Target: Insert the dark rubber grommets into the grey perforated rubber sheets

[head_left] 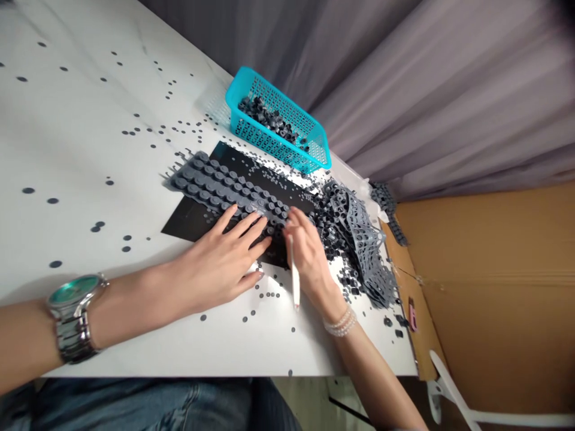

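A dark grey moulded rubber sheet with rows of round caps (211,182) lies slantwise over a flat black mat (186,218) on the white table. My left hand (231,254) rests on the sheet's near edge, fingers spread and stretched out. At the sheet's right end, my right hand (308,254) is closed around a slim white pen-like tool (295,275). The tool's upper end slants back toward me; its working tip is hidden by my fingers. Small black ring-like pieces (330,227) are heaped just right of my right hand.
A turquoise basket (278,140) holding small black parts stands behind the mat. Perforated grey sheets (368,257) are piled on the right. Small dark discs (155,130) are scattered over the table (90,161). A cardboard panel (485,287) and a grey curtain (404,90) border the table.
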The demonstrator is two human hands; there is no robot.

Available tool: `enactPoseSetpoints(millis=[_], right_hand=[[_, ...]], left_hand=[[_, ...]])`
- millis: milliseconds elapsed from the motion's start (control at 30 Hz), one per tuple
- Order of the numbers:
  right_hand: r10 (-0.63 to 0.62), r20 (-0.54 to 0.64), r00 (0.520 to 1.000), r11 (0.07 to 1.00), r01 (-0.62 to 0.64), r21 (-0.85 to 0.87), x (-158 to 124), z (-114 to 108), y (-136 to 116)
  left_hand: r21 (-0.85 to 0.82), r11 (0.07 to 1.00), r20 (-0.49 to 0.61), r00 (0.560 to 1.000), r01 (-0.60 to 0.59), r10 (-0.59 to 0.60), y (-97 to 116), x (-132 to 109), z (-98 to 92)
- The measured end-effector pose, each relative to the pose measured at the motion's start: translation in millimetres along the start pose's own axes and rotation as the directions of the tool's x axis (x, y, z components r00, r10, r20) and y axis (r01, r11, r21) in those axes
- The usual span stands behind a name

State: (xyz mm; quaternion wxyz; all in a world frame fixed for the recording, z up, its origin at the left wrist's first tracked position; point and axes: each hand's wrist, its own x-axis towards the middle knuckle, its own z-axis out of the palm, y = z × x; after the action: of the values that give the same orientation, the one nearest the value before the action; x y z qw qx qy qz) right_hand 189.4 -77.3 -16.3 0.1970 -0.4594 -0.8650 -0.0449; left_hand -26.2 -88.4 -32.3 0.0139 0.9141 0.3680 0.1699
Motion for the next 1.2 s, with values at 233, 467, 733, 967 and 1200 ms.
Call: enactPoseSetpoints(millis=[233,467,733,967,1200], right_hand=[[0.249,-0.120,0.961,0.969,-0.246,0.038,-15.6,-13.1,5.8],[-0.132,-0.057,0.990,0.990,0.134,0.033,-11.5,-7.1,-16.7],[-0.203,-0.040,0.978,0.979,0.203,-0.002,-12.1,-4.8,-12.0],[-0.235,0.033,0.971,0.972,0.235,-0.013,-8.3,-0.7,-12.9],[0.049,-0.075,0.996,0.997,-0.044,0.070,-10.5,-4.1,-2.5]], left_hand=[[-0.004,1.000,-0.004,1.000,0.005,-0.005,0.3,-1.5,0.6],[-0.007,1.000,0.000,1.000,0.004,-0.004,-1.2,-2.4,3.4],[-0.029,1.000,-0.012,1.000,0.002,-0.002,-2.3,-1.6,3.7],[-0.045,0.999,-0.018,1.000,0.006,-0.007,-2.0,-2.5,5.6],[-0.054,0.998,-0.011,1.000,0.011,-0.012,0.0,-0.7,2.4]])
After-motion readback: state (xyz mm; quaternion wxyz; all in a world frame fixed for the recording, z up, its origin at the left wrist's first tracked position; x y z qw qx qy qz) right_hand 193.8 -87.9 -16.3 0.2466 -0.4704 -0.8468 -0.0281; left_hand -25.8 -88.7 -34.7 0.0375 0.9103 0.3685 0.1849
